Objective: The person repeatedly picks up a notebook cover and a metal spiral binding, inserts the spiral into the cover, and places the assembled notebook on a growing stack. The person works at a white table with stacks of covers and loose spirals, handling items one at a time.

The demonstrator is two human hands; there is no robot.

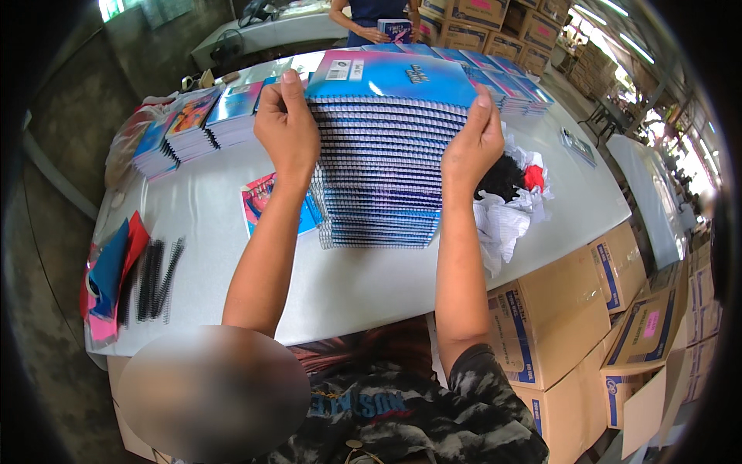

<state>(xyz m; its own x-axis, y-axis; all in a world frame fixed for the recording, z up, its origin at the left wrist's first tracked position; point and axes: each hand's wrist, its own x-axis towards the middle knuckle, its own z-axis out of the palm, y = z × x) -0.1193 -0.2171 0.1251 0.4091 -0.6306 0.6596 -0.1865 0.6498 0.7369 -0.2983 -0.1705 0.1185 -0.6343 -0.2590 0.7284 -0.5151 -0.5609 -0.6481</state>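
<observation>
Squarely between the two hands I have the tall stack of spiral-bound notebooks point(382, 158), blue cover uppermost, coiled edges turned toward my camera. It is over the middle of the white worktop point(363, 298); I can't tell whether its bottom touches the surface. The long axis of each coil runs left to right, from palm to palm, so neither hand is clearly nearer: the left hand point(290, 135) bears on the left end, the right hand point(473, 145) on the right. Both are clamped on the stack, spread to its width, thumbs up beside the top cover; most of the fingers are hidden from me.

Just beyond the left forearm a pink-and-blue notebook point(261, 203) lies flat. Toward the right edge of the worktop I see crumpled white paper point(501, 228); near its left front corner, loose black binding coils point(158, 278) beside red, blue and pink sheets point(110, 271). More notebook stacks point(232, 112) line the back left edge. Across the far edge, a co-worker holds a notebook point(396, 31).
</observation>
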